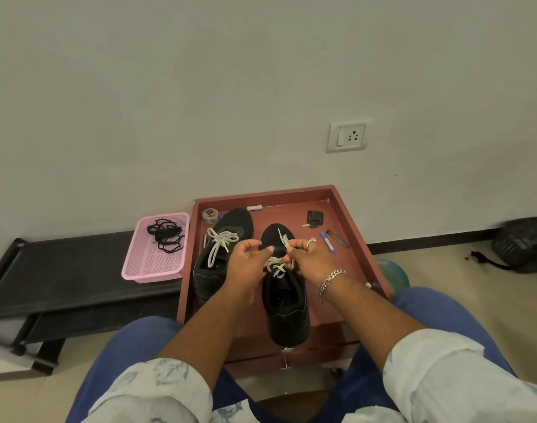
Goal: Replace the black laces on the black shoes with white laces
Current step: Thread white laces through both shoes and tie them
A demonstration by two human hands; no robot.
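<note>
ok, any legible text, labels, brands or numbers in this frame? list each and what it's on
None can be read.
Tape roll: red and dark mark on its top, too blurred to read.
Blue-and-white strip on the tray: any print too small to read.
Small white piece at the tray's far wall: no readable marking.
Black shoes: no brand visible.
Wall socket: no lettering visible.

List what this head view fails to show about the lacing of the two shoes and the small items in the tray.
- Right shoe: its upper eyelets and the knot in its white lace are covered by the left hand and right hand.
- Left shoe: its inner side is behind the left forearm.
- Small items in the wooden tray, such as the tape roll: too small to read.
- Black laces in the pink basket: too tangled to count.
</note>
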